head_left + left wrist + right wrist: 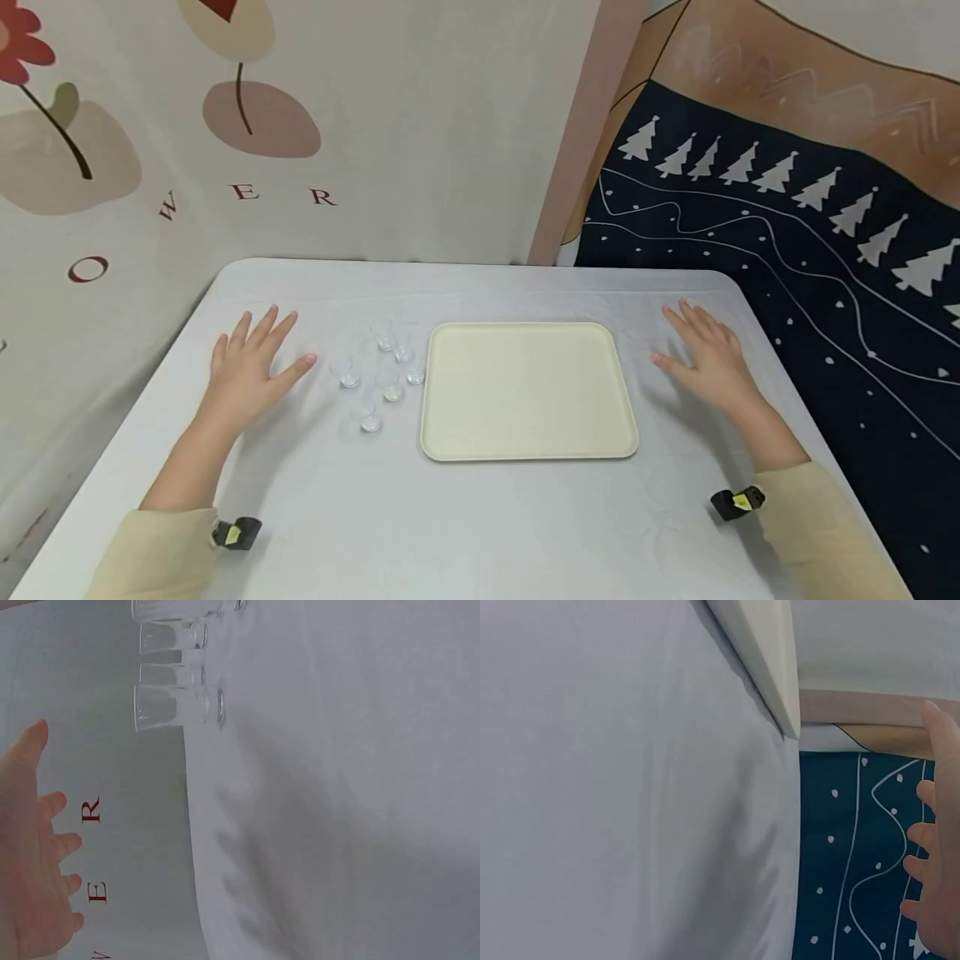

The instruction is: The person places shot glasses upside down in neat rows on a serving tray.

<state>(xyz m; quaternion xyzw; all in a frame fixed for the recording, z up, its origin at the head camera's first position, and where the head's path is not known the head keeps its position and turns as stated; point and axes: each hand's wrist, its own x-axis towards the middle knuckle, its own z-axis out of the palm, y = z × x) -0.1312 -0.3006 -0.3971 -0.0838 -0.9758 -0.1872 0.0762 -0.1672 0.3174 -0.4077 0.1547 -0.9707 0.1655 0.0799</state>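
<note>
While the left hand (251, 367) hovers over the left side of the table (525, 533) in the head view, its fingers are spread wide and it has hold of nothing. Its thumb points toward six small clear glasses (392, 390), which stand in a loose cluster just left of the frame's centre. The rightmost glass is close beside the left edge of a cream tray (528, 392); I cannot tell whether they touch. That tray lies flat, a little right of centre, with its raised rim all round.

Over the right side of the table, the right hand (705, 362) is likewise open and holds nothing, its thumb toward the tray but apart from it. Both hands cast shadows on the white cloth.

In the left wrist view, several glasses line the top of the frame, upright on their thick bases, and the hand fills the left edge. In the right wrist view, a tray corner enters at the top, with the hand at the right edge.
</note>
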